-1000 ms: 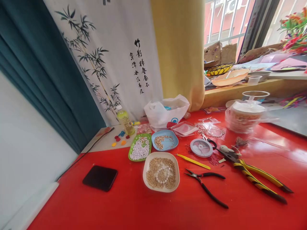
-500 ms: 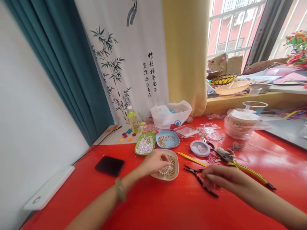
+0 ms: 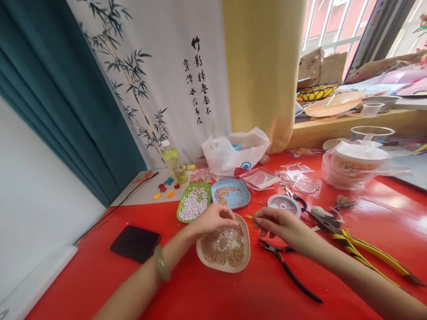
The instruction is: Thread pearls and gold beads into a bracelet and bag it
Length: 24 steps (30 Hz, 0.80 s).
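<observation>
My left hand point(image 3: 216, 218), a jade-like bangle on its wrist, is closed in a pinch above a cream tray point(image 3: 247, 253) of small gold beads. A strand of clear beads point(image 3: 226, 240) hangs below its fingertips, over the tray. Just right of the tray, my right hand point(image 3: 275, 222) has thumb and fingers drawn together. Anything in that pinch is too small to make out. Under it on the table lie black-handled pliers point(image 3: 283, 262). Behind the left hand stand a green tray point(image 3: 180, 213) of white pearl beads and a blue tray point(image 3: 245, 195) with gold beads.
A phone point(image 3: 135, 243) lies left on the red table. To the right are a white spool point(image 3: 283, 205), scissors point(image 3: 296, 198) and yellow-black pliers point(image 3: 376, 255). A bottle point(image 3: 175, 164), a plastic bag point(image 3: 222, 155) and a wrapped tub point(image 3: 358, 164) stand farther back.
My right hand has moved left, off the black-handled pliers and closer to my left hand. My left hand stays over the cream tray with the clear beads. The view has shifted nearer.
</observation>
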Tool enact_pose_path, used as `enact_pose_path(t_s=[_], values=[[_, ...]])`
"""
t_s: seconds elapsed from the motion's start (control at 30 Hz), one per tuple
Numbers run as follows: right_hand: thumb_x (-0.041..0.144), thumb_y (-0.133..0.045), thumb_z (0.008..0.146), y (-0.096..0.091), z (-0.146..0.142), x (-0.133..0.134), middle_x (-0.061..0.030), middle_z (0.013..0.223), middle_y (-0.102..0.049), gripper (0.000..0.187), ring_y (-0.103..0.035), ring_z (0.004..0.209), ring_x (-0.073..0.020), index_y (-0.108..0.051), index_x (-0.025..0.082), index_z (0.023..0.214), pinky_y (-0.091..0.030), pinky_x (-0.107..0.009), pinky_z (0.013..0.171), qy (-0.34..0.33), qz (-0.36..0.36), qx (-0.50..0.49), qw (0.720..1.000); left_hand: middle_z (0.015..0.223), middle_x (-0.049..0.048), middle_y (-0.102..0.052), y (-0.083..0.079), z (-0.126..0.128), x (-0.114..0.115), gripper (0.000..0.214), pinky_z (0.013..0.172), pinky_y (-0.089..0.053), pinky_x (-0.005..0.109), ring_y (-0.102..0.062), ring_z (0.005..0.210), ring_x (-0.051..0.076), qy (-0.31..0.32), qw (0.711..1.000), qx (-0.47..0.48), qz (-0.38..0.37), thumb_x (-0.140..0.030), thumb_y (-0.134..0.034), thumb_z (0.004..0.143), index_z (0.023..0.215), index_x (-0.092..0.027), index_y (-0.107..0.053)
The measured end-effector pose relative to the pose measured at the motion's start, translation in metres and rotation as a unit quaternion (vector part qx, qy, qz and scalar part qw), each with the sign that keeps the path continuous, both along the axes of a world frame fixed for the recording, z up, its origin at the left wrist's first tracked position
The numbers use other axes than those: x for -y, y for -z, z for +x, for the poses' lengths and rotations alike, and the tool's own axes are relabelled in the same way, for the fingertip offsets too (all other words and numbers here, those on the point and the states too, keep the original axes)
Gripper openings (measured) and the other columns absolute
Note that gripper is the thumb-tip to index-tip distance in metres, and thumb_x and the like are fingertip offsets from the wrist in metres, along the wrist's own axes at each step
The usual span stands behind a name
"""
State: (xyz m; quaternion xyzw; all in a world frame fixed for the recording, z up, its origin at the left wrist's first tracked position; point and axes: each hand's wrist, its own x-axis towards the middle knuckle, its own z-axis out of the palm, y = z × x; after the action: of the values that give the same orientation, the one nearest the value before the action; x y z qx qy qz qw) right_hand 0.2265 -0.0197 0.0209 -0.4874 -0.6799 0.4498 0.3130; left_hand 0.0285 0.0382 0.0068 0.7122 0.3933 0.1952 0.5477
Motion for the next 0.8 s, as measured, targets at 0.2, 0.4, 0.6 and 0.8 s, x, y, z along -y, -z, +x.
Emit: enact_pose_path(t_s=[0.2, 0.4, 0.6, 0.8], values=[[0.027, -0.052, 0.076, -0.004, -0.027, -0.015, -0.0034, 0.084, -0.063, 0.018, -0.057, 0.065, -0.0123, -0.055, 0.018, 0.091, -0.046, -0.024, 0.058, 0.011, 0.048, 0.011, 0.999, 0.066, 0.0039, -0.062, -0.021, -0.011, 0.0, 0.02, 0.058, -0.038, 0.021, -0.054, 0.059, 0.009, -0.026, 0.992, 0.084, -0.095, -0.029, -0.066, 0.062, 0.067, -0.011, -0.058], [0.027, -0.053, 0.076, -0.018, -0.044, -0.023, -0.0033, 0.079, -0.065, 0.015, -0.059, 0.07, -0.0138, -0.059, 0.017, 0.085, -0.046, -0.025, 0.06, -0.029, 0.036, -0.017, 0.999, 0.064, 0.0028, -0.061, -0.034, -0.021, -0.004, 0.019, 0.057, -0.039, 0.021, -0.054, 0.061, 0.01, -0.041, 0.992, 0.097, -0.07, -0.028, -0.066, 0.063, 0.068, -0.011, -0.059], [0.026, -0.056, 0.074, -0.02, -0.054, -0.031, -0.0026, 0.075, -0.065, 0.017, -0.059, 0.067, -0.0134, -0.056, 0.017, 0.088, -0.046, -0.025, 0.058, -0.022, 0.025, -0.063, 0.997, 0.061, 0.0022, -0.058, -0.034, -0.027, -0.006, 0.02, 0.056, -0.038, 0.021, -0.05, 0.057, 0.008, -0.05, 0.992, 0.099, -0.068, -0.029, -0.067, 0.063, 0.069, -0.01, -0.063], [0.026, -0.054, 0.075, -0.021, -0.052, -0.031, 0.0013, 0.06, -0.058, 0.01, -0.054, 0.057, -0.0114, -0.057, 0.018, 0.069, -0.042, -0.024, 0.053, 0.014, 0.067, 0.011, 0.998, 0.069, 0.0043, -0.061, -0.031, -0.029, -0.009, 0.018, 0.058, -0.039, 0.021, -0.052, 0.06, 0.008, -0.069, 0.984, 0.116, -0.117, -0.027, -0.06, 0.069, 0.076, -0.011, -0.064]])
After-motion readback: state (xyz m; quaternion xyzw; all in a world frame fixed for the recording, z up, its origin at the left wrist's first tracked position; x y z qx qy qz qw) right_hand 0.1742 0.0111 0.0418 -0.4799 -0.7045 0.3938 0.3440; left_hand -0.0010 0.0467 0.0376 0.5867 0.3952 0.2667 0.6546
